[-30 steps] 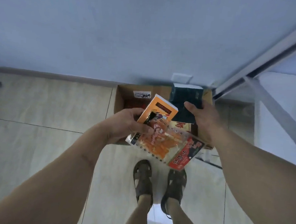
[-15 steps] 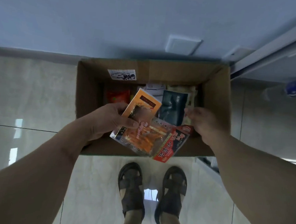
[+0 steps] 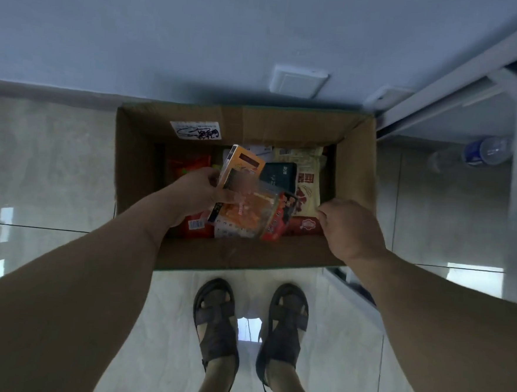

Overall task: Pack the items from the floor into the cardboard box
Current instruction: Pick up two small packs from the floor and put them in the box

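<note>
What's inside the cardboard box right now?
Inside the cardboard box: a dark packet, a cream snack bag and red packets. The left hand and its orange packs cover the middle.

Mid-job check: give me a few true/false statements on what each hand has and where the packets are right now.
1. The left hand grips an orange box and a clear snack packet. True.
2. The right hand holds the dark packet. False: it holds nothing, and the dark packet lies in the cardboard box.
3. The left hand's items are over the cardboard box. True.
4. The cardboard box is closed. False: it is open at the top, with packets inside.
5. A bottle lies on the floor right of the box. True.
</note>
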